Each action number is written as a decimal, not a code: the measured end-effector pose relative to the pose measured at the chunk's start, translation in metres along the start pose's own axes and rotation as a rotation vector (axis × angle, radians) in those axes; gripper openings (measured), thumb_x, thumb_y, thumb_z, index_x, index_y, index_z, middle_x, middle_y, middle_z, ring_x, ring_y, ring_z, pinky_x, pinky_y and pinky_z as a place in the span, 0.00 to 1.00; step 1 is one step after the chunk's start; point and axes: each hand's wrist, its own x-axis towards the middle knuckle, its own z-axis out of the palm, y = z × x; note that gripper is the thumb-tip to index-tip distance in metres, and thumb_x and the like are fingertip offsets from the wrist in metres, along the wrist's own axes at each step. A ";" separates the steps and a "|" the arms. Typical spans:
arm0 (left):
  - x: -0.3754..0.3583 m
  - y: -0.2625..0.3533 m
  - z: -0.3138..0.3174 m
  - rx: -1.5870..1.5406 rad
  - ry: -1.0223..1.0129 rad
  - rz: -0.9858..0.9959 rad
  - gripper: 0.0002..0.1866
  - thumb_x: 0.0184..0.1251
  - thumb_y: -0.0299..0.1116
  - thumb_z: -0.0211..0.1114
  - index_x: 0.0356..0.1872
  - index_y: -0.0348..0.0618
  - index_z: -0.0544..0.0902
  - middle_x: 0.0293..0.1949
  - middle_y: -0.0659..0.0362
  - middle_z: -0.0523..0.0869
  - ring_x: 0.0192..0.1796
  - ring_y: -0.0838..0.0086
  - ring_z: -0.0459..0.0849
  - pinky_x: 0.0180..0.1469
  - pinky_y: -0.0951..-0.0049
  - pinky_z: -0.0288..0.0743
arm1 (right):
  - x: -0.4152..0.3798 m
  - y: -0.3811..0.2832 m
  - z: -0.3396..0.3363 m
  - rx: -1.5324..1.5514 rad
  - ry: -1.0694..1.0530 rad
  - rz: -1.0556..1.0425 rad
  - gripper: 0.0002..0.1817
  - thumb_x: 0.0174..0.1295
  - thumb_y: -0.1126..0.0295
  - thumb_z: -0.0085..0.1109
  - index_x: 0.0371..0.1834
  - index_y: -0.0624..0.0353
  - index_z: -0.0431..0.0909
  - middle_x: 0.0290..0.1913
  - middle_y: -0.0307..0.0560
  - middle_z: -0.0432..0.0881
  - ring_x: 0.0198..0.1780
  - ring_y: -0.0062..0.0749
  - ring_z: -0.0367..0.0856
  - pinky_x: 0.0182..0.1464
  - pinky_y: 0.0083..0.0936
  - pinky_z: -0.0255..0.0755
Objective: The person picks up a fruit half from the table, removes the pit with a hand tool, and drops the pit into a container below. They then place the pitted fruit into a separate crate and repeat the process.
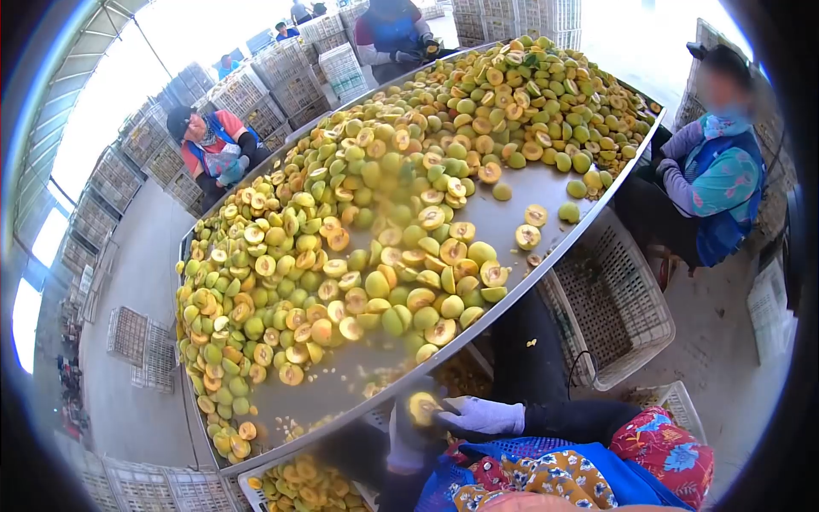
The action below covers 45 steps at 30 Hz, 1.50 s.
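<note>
Low at the metal table's near edge, my left hand (408,439) in a pale glove is closed around a halved yellow-green fruit (422,408), its cut face showing. My right hand (484,416), gloved in light lilac, is close against that fruit with fingers curled. Something small and dark seems to be at its fingertips, too blurred to name. The metal table (503,218) beyond is heaped with yellow-green fruit (375,284), many halved with brown pits or hollows showing.
A plastic crate (627,299) stands right of my legs; another crate with fruit (307,486) sits below the table's near edge. Co-workers sit at the right (725,171), far side (394,34) and left (213,149). Stacked crates (286,72) stand behind.
</note>
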 end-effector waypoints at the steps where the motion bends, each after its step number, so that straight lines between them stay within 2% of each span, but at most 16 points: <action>1: -0.003 0.003 -0.003 0.057 -0.037 0.029 0.21 0.62 0.33 0.65 0.55 0.36 0.74 0.49 0.46 0.81 0.45 0.47 0.83 0.45 0.57 0.79 | 0.002 0.003 0.002 -0.102 0.000 -0.033 0.24 0.76 0.51 0.42 0.46 0.65 0.75 0.37 0.55 0.84 0.37 0.41 0.83 0.42 0.36 0.75; 4: -0.010 0.038 -0.001 0.750 -0.108 0.403 0.24 0.57 0.32 0.69 0.55 0.37 0.73 0.46 0.46 0.81 0.47 0.49 0.82 0.48 0.57 0.78 | 0.002 0.018 0.005 -0.210 0.059 0.076 0.23 0.75 0.51 0.43 0.47 0.65 0.73 0.38 0.62 0.84 0.38 0.53 0.83 0.42 0.41 0.75; 5: -0.009 0.026 -0.002 0.756 -0.050 0.420 0.24 0.56 0.32 0.70 0.53 0.37 0.74 0.43 0.47 0.81 0.46 0.50 0.82 0.47 0.56 0.77 | -0.002 0.023 0.004 -0.436 0.063 -0.123 0.22 0.73 0.52 0.45 0.49 0.65 0.72 0.36 0.64 0.83 0.39 0.57 0.84 0.41 0.45 0.74; 6: -0.007 0.020 0.000 0.763 0.009 0.434 0.24 0.54 0.32 0.71 0.52 0.37 0.74 0.41 0.48 0.81 0.46 0.51 0.81 0.47 0.55 0.76 | -0.001 0.018 0.004 -0.215 0.093 -0.022 0.21 0.73 0.56 0.47 0.51 0.67 0.70 0.31 0.66 0.82 0.36 0.62 0.83 0.39 0.50 0.73; 10: -0.005 0.040 0.007 0.607 0.069 0.424 0.20 0.64 0.37 0.69 0.49 0.34 0.75 0.41 0.51 0.84 0.43 0.62 0.85 0.48 0.64 0.79 | -0.009 0.009 0.002 -0.420 0.198 -0.160 0.12 0.70 0.68 0.53 0.49 0.62 0.66 0.30 0.64 0.80 0.35 0.62 0.82 0.34 0.50 0.73; 16: -0.010 0.014 0.008 -0.566 0.156 -0.051 0.14 0.73 0.33 0.60 0.52 0.34 0.76 0.46 0.53 0.83 0.46 0.66 0.88 0.50 0.69 0.83 | -0.014 -0.003 0.009 -0.629 0.232 -0.147 0.13 0.69 0.65 0.55 0.46 0.63 0.68 0.28 0.57 0.82 0.28 0.55 0.83 0.29 0.46 0.75; 20: -0.011 0.006 0.009 0.102 0.181 0.206 0.18 0.80 0.42 0.50 0.50 0.34 0.77 0.42 0.54 0.84 0.42 0.67 0.88 0.47 0.70 0.83 | -0.012 -0.001 0.015 -0.680 0.235 -0.174 0.15 0.70 0.63 0.54 0.43 0.66 0.68 0.23 0.57 0.81 0.24 0.53 0.82 0.26 0.45 0.73; 27: -0.016 0.036 0.020 0.287 0.251 0.183 0.21 0.82 0.44 0.48 0.44 0.34 0.79 0.36 0.54 0.85 0.39 0.68 0.88 0.42 0.71 0.83 | -0.006 0.003 0.021 -0.605 0.098 -0.040 0.16 0.72 0.62 0.51 0.47 0.68 0.67 0.27 0.63 0.80 0.27 0.58 0.82 0.28 0.49 0.74; 32: -0.015 0.024 0.026 -0.269 0.334 -0.040 0.18 0.81 0.41 0.50 0.44 0.33 0.79 0.34 0.54 0.85 0.37 0.70 0.87 0.42 0.72 0.81 | -0.004 0.011 0.022 -0.516 0.012 -0.180 0.15 0.73 0.63 0.47 0.42 0.68 0.71 0.32 0.68 0.80 0.38 0.54 0.84 0.36 0.45 0.74; 34: -0.017 0.025 0.029 -0.124 0.375 0.033 0.17 0.81 0.39 0.51 0.44 0.33 0.79 0.34 0.53 0.85 0.36 0.70 0.87 0.41 0.73 0.80 | 0.001 0.018 0.020 0.077 -0.077 0.091 0.18 0.74 0.59 0.47 0.43 0.68 0.73 0.32 0.59 0.80 0.34 0.52 0.79 0.40 0.41 0.74; 35: -0.016 0.022 0.029 -0.120 0.346 0.082 0.16 0.81 0.38 0.51 0.44 0.32 0.79 0.35 0.53 0.86 0.36 0.71 0.86 0.41 0.73 0.79 | 0.004 0.023 0.016 0.186 -0.140 -0.031 0.20 0.75 0.55 0.48 0.42 0.66 0.74 0.29 0.53 0.78 0.31 0.45 0.77 0.37 0.36 0.72; 37: -0.012 0.019 0.026 -0.263 0.252 -0.057 0.16 0.80 0.37 0.52 0.43 0.32 0.80 0.34 0.53 0.86 0.35 0.70 0.86 0.41 0.72 0.80 | 0.002 0.022 0.007 0.450 -0.239 0.114 0.23 0.75 0.49 0.48 0.39 0.62 0.75 0.26 0.42 0.75 0.25 0.31 0.73 0.30 0.26 0.68; 38: -0.009 0.013 0.021 -0.350 0.188 -0.099 0.17 0.80 0.38 0.53 0.42 0.32 0.80 0.33 0.52 0.87 0.35 0.69 0.86 0.41 0.71 0.81 | 0.000 0.011 0.002 0.614 -0.262 0.388 0.24 0.75 0.47 0.48 0.38 0.60 0.75 0.25 0.37 0.74 0.22 0.23 0.70 0.26 0.21 0.65; 39: -0.006 0.023 0.020 -0.337 0.113 -0.077 0.19 0.80 0.40 0.52 0.42 0.32 0.80 0.33 0.52 0.87 0.35 0.69 0.86 0.41 0.71 0.81 | -0.007 -0.008 -0.001 0.645 -0.238 0.282 0.24 0.75 0.45 0.47 0.37 0.56 0.76 0.23 0.31 0.69 0.19 0.12 0.66 0.20 0.15 0.56; 43: -0.005 0.054 0.018 0.061 -0.075 0.229 0.24 0.80 0.47 0.50 0.40 0.31 0.81 0.33 0.51 0.87 0.35 0.68 0.87 0.41 0.69 0.82 | -0.011 0.012 0.000 1.564 -0.460 0.528 0.16 0.76 0.56 0.50 0.50 0.59 0.73 0.21 0.36 0.72 0.14 0.15 0.68 0.13 0.08 0.60; 45: -0.001 0.055 0.016 0.205 -0.116 0.387 0.26 0.79 0.49 0.49 0.39 0.32 0.81 0.33 0.50 0.87 0.35 0.67 0.87 0.41 0.69 0.82 | -0.011 0.017 0.000 1.645 -0.513 0.522 0.16 0.76 0.55 0.50 0.49 0.59 0.73 0.19 0.36 0.71 0.12 0.16 0.67 0.11 0.07 0.58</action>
